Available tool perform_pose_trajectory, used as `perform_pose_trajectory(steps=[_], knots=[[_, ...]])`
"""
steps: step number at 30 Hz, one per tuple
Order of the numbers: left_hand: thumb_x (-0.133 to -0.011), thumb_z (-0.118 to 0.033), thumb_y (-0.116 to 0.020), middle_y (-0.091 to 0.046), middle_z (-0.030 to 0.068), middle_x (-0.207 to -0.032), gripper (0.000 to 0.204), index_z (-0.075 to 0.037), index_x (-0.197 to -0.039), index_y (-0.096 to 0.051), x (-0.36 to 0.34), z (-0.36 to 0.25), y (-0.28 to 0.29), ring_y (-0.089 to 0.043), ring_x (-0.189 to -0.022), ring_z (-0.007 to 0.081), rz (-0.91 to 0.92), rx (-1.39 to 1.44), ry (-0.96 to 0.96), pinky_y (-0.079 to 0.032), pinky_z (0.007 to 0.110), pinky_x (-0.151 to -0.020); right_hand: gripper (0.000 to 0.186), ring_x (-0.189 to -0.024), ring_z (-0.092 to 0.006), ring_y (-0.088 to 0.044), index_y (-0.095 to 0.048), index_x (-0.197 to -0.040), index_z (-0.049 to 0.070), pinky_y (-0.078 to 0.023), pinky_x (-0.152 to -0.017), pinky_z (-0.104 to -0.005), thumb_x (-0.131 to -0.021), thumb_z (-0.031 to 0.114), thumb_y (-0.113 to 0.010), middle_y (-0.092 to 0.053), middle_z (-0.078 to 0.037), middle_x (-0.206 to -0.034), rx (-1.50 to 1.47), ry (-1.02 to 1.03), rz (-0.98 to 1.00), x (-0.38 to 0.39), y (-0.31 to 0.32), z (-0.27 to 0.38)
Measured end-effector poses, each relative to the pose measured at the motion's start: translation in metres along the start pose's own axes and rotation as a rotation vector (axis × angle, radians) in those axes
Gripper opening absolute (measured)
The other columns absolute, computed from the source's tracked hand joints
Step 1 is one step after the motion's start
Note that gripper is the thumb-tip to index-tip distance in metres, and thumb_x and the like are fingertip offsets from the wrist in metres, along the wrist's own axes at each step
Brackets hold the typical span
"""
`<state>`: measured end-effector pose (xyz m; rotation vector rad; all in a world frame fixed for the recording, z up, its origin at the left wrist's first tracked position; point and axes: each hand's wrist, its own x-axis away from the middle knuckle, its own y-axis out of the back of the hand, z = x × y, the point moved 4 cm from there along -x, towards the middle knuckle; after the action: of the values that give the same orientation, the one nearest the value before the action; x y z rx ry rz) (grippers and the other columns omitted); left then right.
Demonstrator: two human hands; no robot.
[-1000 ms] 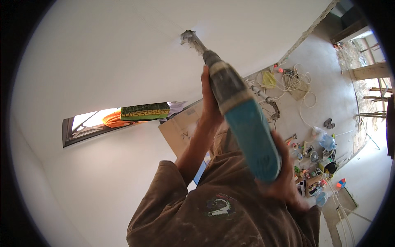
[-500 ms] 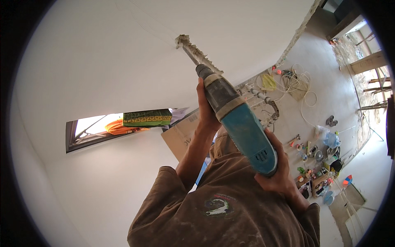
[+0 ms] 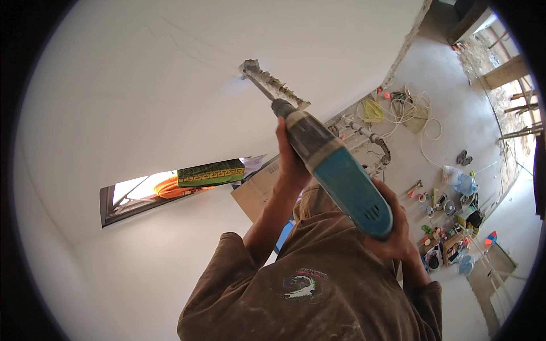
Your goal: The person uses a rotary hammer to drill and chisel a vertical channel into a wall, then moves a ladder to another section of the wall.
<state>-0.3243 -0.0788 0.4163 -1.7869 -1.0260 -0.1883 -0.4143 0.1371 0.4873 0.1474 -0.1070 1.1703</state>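
Observation:
A teal and black rotary hammer (image 3: 352, 190) slants across the middle of the view, its body toward my chest. My left hand (image 3: 292, 159) is closed around its front housing, just behind the black chuck. At the rear, my right hand (image 3: 395, 230) wraps the handle end; most of that grip is hidden behind the tool. A thin metal bit (image 3: 260, 87) runs from the chuck to the upper end of a rough chipped groove (image 3: 278, 86) in the white wall (image 3: 170, 96). Its tip reaches the broken edge there.
Beside me stands a cardboard box (image 3: 250, 199), near a narrow window (image 3: 136, 193) with orange and green cloth. Across the floor lie a coiled white cable (image 3: 406, 116), a hammer (image 3: 415, 187), a blue plastic bottle (image 3: 466, 184) and a clutter of tools. Pencil-like lines mark the wall.
The view has shifted slightly, so groove and window sit lower in the picture. The rotary hammer's rear has swung a little to the right. Both hands keep their hold and the bit stays at the groove.

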Motion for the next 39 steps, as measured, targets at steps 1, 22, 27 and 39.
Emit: perform_pose_trajectory(steps=[1,22,27,39], knots=[[-0.089,-0.067,-0.046,-0.064,0.0094,-0.098,0.061,-0.011,-0.111,-0.058,0.003,0.007,0.001,-0.064,-0.092,0.0251,-0.023,0.038,0.022,-0.053,0.042,-0.086,0.093,-0.122,-0.0314,-0.055,-0.035,-0.145,0.004,-0.039,-0.104,-0.0371,-0.058,0.009,-0.067,-0.057,-0.02,-0.128,-0.049,-0.042,0.016,0.006,0.004,-0.003],[-0.09,-0.066,-0.046,-0.062,0.0076,-0.096,0.059,-0.01,-0.107,-0.056,-0.01,-0.003,0.027,-0.062,-0.09,0.0219,0.028,-0.049,-0.031,-0.053,0.039,-0.085,0.092,-0.125,-0.0316,-0.052,-0.034,-0.144,-0.001,-0.037,-0.106,-0.0387,-0.059,0.011,-0.067,-0.054,-0.021,-0.131,-0.008,0.04,0.007,0.001,-0.017,-0.022],[-0.087,-0.07,-0.046,-0.063,0.0153,-0.095,0.065,-0.008,-0.103,-0.058,-0.012,-0.005,0.043,-0.063,-0.09,0.0284,0.023,-0.107,-0.073,-0.054,0.044,-0.082,0.089,-0.12,-0.0377,-0.056,-0.035,-0.146,0.008,-0.042,-0.101,-0.039,-0.064,0.006,-0.069,-0.058,-0.024,-0.125,0.087,0.148,-0.036,0.004,-0.026,-0.006],[-0.088,-0.067,-0.046,-0.064,0.0142,-0.096,0.062,-0.01,-0.108,-0.057,-0.017,-0.005,0.059,-0.063,-0.09,0.0282,0.156,-0.099,-0.082,-0.055,0.044,-0.079,0.088,-0.116,-0.0378,-0.056,-0.032,-0.148,0.012,-0.042,-0.099,-0.0405,-0.067,0.007,-0.066,-0.058,-0.023,-0.121,0.021,0.138,0.033,0.011,-0.045,-0.039]])
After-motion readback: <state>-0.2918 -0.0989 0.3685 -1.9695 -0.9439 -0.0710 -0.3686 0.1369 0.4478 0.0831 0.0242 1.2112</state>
